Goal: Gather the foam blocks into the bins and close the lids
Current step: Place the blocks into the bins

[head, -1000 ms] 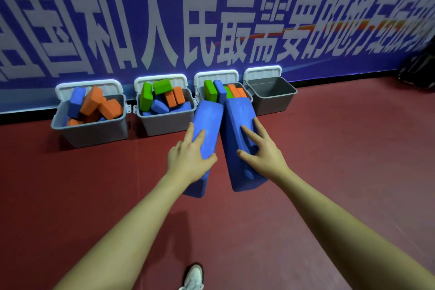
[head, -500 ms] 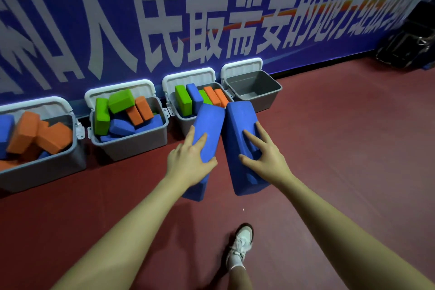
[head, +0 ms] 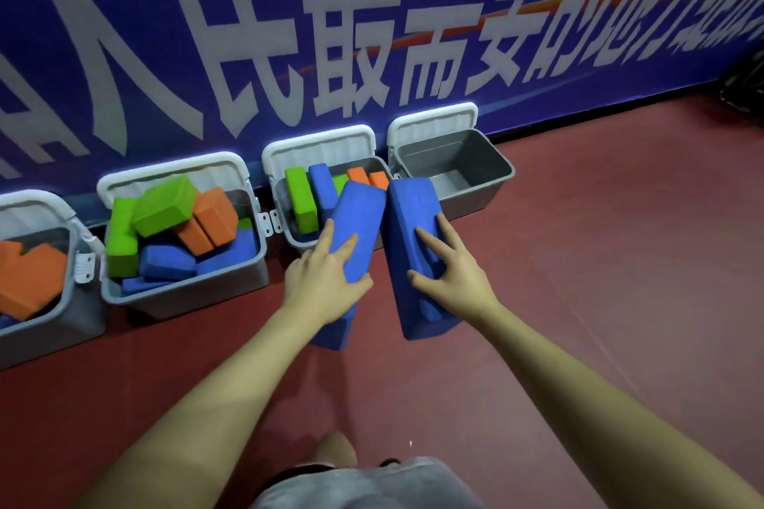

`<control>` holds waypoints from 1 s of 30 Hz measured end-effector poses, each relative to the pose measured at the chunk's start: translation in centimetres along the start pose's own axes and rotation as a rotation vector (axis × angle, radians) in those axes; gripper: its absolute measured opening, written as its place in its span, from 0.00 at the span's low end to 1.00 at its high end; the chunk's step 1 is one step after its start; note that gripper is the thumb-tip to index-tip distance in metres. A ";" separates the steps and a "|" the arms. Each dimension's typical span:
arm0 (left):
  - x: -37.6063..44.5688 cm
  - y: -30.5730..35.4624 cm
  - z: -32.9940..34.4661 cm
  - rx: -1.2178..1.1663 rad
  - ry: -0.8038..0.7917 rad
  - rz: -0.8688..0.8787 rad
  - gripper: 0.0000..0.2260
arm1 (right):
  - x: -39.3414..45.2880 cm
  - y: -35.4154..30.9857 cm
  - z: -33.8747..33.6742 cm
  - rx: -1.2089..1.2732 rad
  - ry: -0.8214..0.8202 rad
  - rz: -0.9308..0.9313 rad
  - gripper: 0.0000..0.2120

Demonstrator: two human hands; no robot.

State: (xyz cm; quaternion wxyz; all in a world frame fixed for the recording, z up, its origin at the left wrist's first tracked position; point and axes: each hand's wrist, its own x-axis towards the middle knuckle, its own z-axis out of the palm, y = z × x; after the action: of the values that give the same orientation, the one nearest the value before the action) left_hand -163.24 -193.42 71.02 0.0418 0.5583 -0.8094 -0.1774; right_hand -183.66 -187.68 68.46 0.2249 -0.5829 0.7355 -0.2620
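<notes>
Two blue blocks, left block (head: 357, 219) in the left hand's (head: 320, 281) grip and right block (head: 413, 244) in the right hand's (head: 452, 281), hover before the bins. At twelve o'clock the third bin (head: 289, 233) looks full; another block could jam its lid, while the empty bin (head: 502, 169) at one o'clock has room.

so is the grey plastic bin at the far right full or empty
Empty. The grey plastic bin at the far right shows only bare inner walls and floor, with its white lid hinged open against the banner.

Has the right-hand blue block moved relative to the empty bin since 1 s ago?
Yes. The blue block in the right hand is closer to the empty bin, its top now overlapping the rim.
</notes>
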 end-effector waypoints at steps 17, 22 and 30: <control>37.6 0.8 -1.8 -0.056 -0.103 0.066 0.30 | 34.4 6.0 -2.9 -0.004 0.024 0.126 0.33; 46.6 3.5 -0.7 -0.110 -0.136 0.086 0.30 | 41.9 10.0 -4.8 -0.023 0.022 0.194 0.31; 61.3 9.5 6.3 -0.175 -0.196 0.036 0.30 | 53.5 20.8 -6.4 -0.049 -0.028 0.278 0.30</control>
State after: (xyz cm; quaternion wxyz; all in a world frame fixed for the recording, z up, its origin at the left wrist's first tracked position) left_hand -196.21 -245.24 60.32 0.0145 0.5179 -0.8009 -0.3003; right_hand -214.81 -235.25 58.47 0.2552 -0.4844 0.8120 -0.2022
